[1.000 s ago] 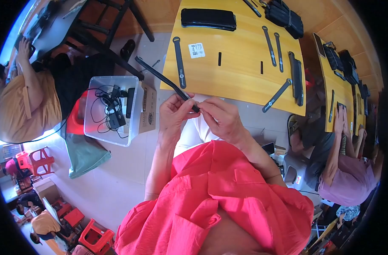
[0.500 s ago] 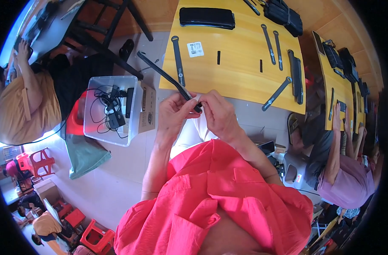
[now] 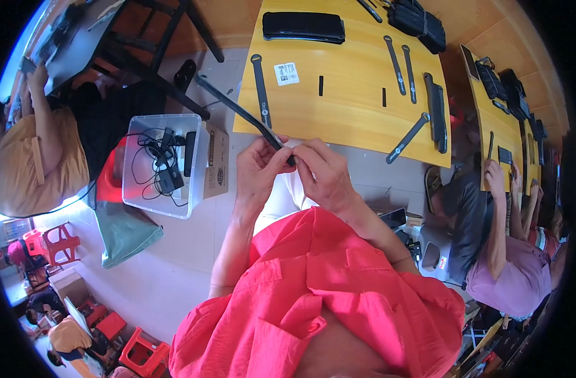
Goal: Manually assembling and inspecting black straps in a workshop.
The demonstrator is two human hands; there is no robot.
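My left hand (image 3: 257,175) pinches a long black strap (image 3: 237,112) near its lower end, just off the table's front edge. The strap slants up to the left, its far part past the table's corner. My right hand (image 3: 327,175) is closed at the strap's lower tip, fingertips against it; the fingers hide what exactly they grip. On the yellow table (image 3: 351,132), a dark strap with a round-holed end (image 3: 261,88) lies just beyond my left hand. Another such strap (image 3: 407,138) lies slanted to the right, beyond my right hand.
A stack of black straps (image 3: 303,27) and a white label (image 3: 286,74) lie on the table, with more straps (image 3: 436,110) at its right. Left of me stands a clear plastic bin (image 3: 129,160) of black cables beside a cardboard box (image 3: 216,160). People work at both sides.
The view has shifted slightly. Both hands stay together at the strap's lower end, with the right fingers a little differently placed. At right, a co-worker's hand has moved.
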